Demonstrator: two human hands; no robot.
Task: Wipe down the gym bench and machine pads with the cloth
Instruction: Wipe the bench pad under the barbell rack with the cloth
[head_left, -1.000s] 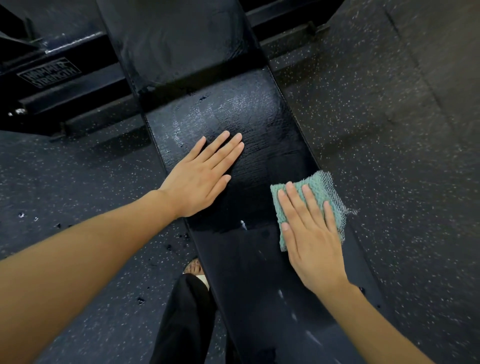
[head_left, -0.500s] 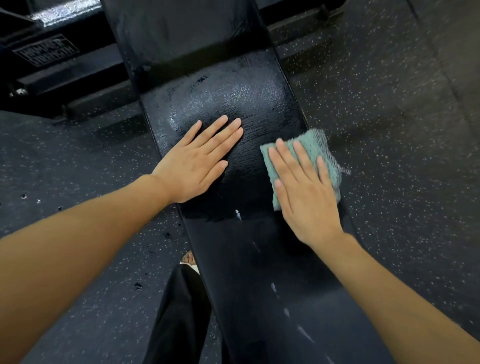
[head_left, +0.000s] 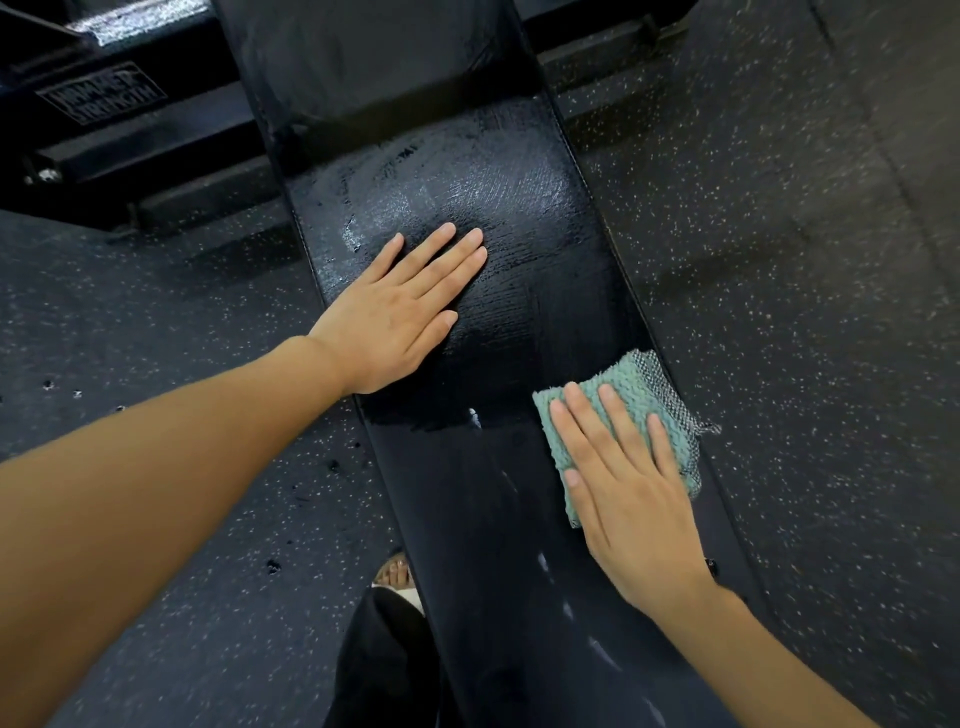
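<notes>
Two flat hands (head_left: 387, 317) (head_left: 631, 499) — one cloth (head_left: 641, 397), one bench (head_left: 498, 525)

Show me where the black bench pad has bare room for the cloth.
Free: the shiny stretch of black padded bench beyond the left hand, up to the cross seam; the near strip beside the right hand. Crowded: the edge under the green terry cloth.

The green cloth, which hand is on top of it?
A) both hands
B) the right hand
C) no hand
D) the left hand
B: the right hand lies flat on the green cloth, while the left hand presses bare on the bench pad.
</notes>
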